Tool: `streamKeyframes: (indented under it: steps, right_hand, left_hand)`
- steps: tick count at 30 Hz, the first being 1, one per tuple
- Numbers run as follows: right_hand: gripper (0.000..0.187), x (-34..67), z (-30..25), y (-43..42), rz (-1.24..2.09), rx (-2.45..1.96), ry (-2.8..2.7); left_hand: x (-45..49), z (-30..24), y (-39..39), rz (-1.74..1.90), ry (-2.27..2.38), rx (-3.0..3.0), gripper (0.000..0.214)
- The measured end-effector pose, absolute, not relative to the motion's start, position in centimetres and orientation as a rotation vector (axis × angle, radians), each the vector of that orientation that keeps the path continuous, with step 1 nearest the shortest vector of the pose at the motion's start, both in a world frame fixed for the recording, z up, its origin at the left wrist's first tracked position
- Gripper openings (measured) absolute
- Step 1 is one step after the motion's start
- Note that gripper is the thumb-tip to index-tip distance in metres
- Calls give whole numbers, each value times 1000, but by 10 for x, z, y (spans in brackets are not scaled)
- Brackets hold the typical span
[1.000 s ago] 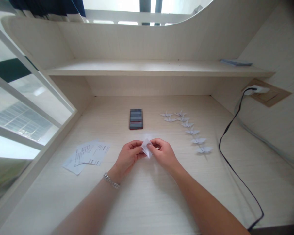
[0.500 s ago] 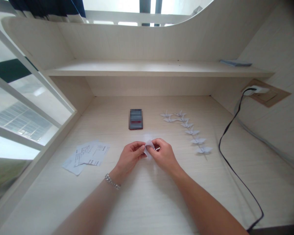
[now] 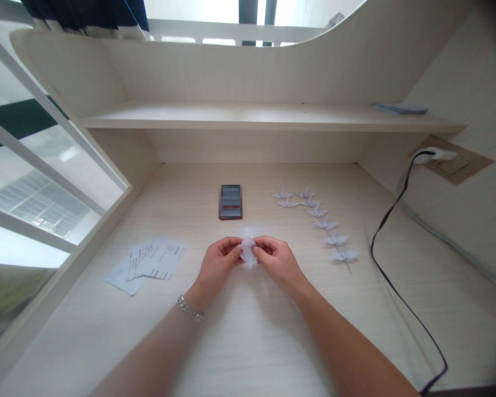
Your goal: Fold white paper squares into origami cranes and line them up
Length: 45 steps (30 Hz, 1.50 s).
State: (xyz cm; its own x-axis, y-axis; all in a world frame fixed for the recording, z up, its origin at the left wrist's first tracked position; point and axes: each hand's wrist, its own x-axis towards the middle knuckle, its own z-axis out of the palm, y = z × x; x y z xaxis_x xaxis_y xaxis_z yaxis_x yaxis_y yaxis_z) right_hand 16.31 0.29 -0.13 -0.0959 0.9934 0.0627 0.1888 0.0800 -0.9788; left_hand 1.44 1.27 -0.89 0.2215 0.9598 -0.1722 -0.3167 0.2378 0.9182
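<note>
A small piece of folded white paper (image 3: 248, 252) is pinched between my two hands, just above the desk. My left hand (image 3: 222, 258) grips its left edge between thumb and fingers, and a chain bracelet (image 3: 190, 309) circles that wrist. On the right edge, my right hand (image 3: 279, 259) holds the paper the same way. Several white paper cranes (image 3: 325, 224) stand in a curved line to the right of my hands. Beyond my hands lies a dark rectangular phone-like object (image 3: 230, 202), its face blurred out.
Printed paper sheets (image 3: 159, 259) overlap on the left of the desk (image 3: 248, 353). A black cable (image 3: 391, 275) runs from the wall socket (image 3: 452, 160) down the right side. Above the back of the desk is a shelf (image 3: 252, 116) with a flat bluish item (image 3: 400, 108).
The folded paper has been spread flatter and now shows a diamond-like face between my hands. My right thumb has shifted from its middle to its right edge.
</note>
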Motion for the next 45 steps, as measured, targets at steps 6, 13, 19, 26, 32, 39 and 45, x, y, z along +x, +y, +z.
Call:
streamKeyframes:
  steps: [6, 13, 19, 26, 32, 39, 45]
  right_hand:
    - [21, 163, -7, 5, 1193, -1210, -1367]
    - [17, 163, -8, 6, 1203, -1224, -1291]
    - [18, 162, -3, 4, 1177, -1249, -1345]
    - [20, 162, -4, 3, 1155, -1263, -1379]
    - [17, 161, -5, 4, 1228, -1228, -1304]
    - [19, 159, -4, 3, 1212, -1271, -1315]
    - [15, 164, 0, 4, 1040, -1325, -1408]
  left_hand:
    - [15, -7, 12, 1059, 932, 910, 23]
    - [13, -7, 14, 1054, 1011, 1002, 22]
    - [12, -8, 14, 1062, 1019, 1090, 22]
    - [12, -10, 14, 1031, 985, 981, 25]
    - [12, -8, 14, 1033, 1016, 1002, 20]
    - [14, -6, 12, 991, 964, 895, 22]
    - [11, -5, 11, 904, 952, 966, 22]
